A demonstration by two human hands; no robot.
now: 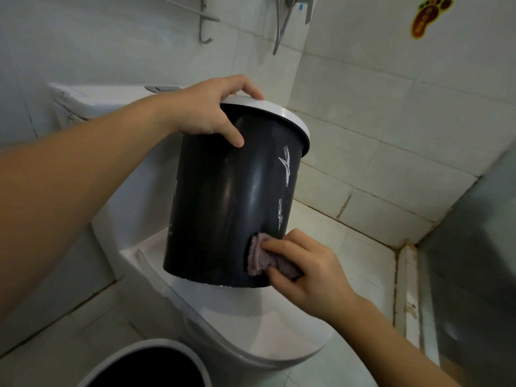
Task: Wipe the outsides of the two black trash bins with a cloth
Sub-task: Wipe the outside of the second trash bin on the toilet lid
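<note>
Bin (223, 208), black with a white rim ring, is held up in the air at the centre of the view, tilted so its top leans toward 1 o'clock, above a closed white toilet (251, 325). The person's left hand (212, 113) grips the rim at 12 o'clock, fingers curled over the white ring and thumb pressed on the black wall. The right hand (304, 272), at 5 o'clock of the bin, pinches a folded purple-grey cloth (261, 256) and presses it against the lower wall near the base. White scuff marks (284, 169) run down the bin's side at 2 o'clock, above the cloth.

To wipe well, the person would likely need firm, overlapping strokes upward over those marks, and to turn the bin with the upper hand so every side meets the cloth. The glossy wall looks slippery, so a steady rim grip matters.

A second bin (145, 367) with a pale rim stands on the floor at 7 o'clock, partly cut off. The room is a small bathroom with pale wall tiles (363, 121), a metal towel rail (195, 12) at 11 o'clock, and stained grout at 4 o'clock.
</note>
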